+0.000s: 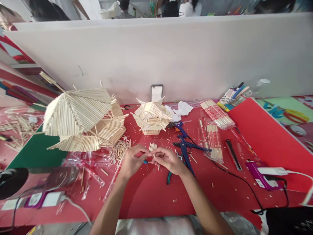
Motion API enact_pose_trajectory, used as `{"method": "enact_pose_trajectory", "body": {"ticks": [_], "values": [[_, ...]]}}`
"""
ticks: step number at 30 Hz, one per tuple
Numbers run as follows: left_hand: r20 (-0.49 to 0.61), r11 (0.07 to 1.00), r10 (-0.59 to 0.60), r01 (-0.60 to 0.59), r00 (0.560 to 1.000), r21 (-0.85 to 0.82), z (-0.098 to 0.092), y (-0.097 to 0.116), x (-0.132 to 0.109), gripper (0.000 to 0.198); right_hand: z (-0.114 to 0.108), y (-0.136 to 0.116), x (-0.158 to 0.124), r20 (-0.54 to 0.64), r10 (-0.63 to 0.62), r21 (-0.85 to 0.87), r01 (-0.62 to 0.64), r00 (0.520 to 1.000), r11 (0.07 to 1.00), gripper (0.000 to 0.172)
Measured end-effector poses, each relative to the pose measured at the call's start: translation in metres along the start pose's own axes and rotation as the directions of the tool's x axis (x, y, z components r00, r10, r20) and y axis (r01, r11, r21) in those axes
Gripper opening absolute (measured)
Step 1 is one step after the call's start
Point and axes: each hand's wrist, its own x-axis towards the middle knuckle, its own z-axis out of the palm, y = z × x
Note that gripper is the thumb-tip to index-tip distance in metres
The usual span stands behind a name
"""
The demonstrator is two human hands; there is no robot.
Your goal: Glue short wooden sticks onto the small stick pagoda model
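Observation:
My left hand [132, 160] and my right hand [169, 160] meet fingertip to fingertip over the middle of the red table. Both are closed in a pinch at a small piece made of short wooden sticks [153, 146] set side by side. Fingers cover part of that piece, so its exact grip is partly hidden. Just beyond stands a small pavilion-like model [153, 114] of wooden sticks. Left of it is a larger stick model [80, 109] with a ribbed, sloping roof. Loose cut sticks [120, 150] lie heaped beside my left hand.
Blue-handled cutters [186, 151] and a glue gun [181, 128] lie right of my hands. Packed chopsticks [216, 112], a utility knife [233, 155] and a purple power strip [262, 174] are farther right. A white partition [156, 58] closes off the back; people are beyond it.

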Motion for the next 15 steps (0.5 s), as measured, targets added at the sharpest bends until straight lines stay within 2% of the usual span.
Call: {"method": "enact_pose_trajectory", "body": {"ticks": [4,9,12,15], "values": [[0.052,0.982,0.115,-0.121,0.992,0.143,-0.0026,-0.0029,-0.0034,0.016,-0.0085,-0.0037,-0.0010,0.018,0.052,-0.130,-0.049,0.998,0.990,0.028],[-0.054,0.992,0.109,-0.105,0.993,0.074,0.0010,-0.0089,-0.0079,0.012,-0.0085,-0.0074,-0.0006,0.045,0.068,-0.163,-0.059,0.997,0.985,0.026],[-0.012,0.996,0.079,-0.078,0.997,0.046,0.0033,-0.0092,-0.0093,0.009,-0.0055,-0.0065,-0.0004,0.037,0.077,-0.132,-0.071,0.996,0.989,0.025],[0.017,0.991,0.087,-0.088,0.996,0.103,0.0051,-0.0092,-0.0102,0.009,-0.0031,-0.0046,-0.0003,0.027,0.086,-0.086,-0.083,0.996,0.993,0.027]]}}
